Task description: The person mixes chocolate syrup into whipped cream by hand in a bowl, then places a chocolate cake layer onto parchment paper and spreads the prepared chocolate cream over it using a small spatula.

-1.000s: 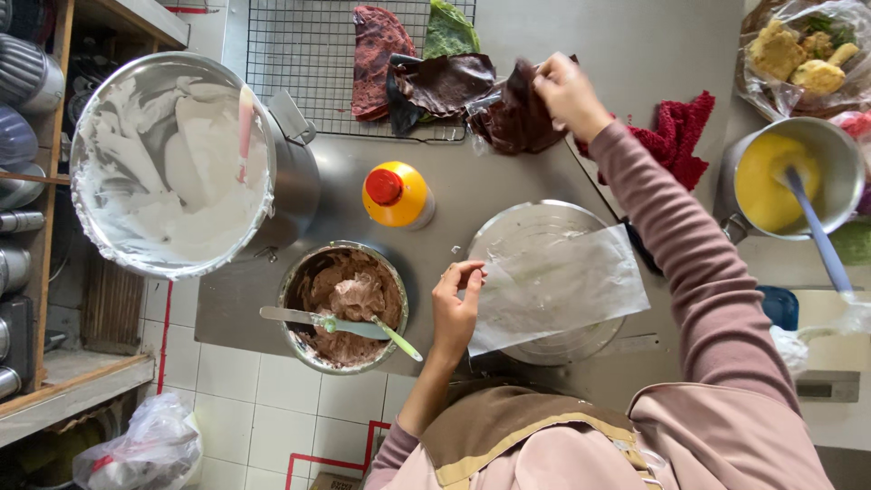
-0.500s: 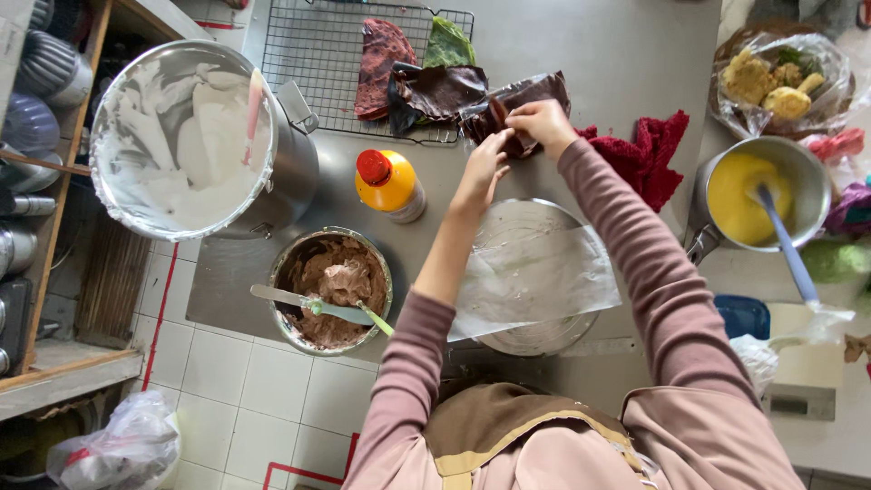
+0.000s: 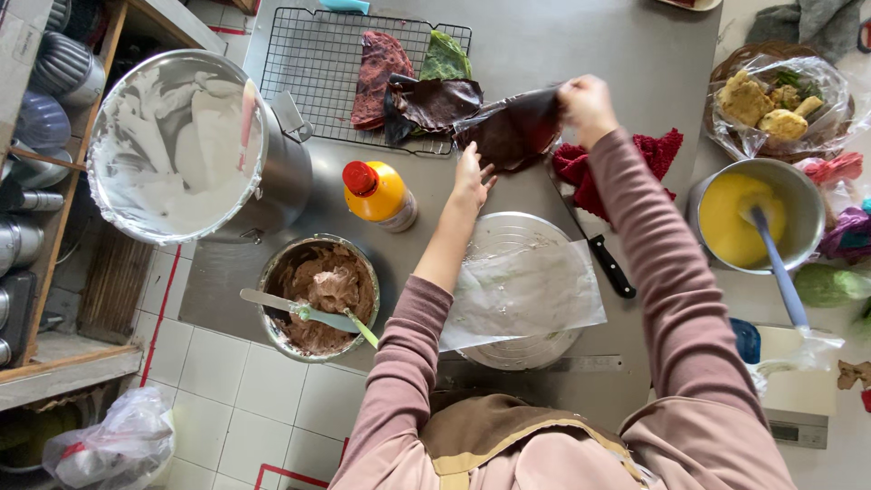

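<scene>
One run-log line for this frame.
right hand: lifts dark crepe | left hand: under crepe edge | paper-lined turntable: bare | chocolate cream bowl: spatula inside

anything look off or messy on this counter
The paper sheet sits askew on the round stand, one corner hanging past the rim. A black-handled knife lies loose right beside it.

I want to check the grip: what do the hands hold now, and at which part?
The right hand pinches the dark brown crepe at its upper edge. The left hand touches its lower edge from below.
</scene>
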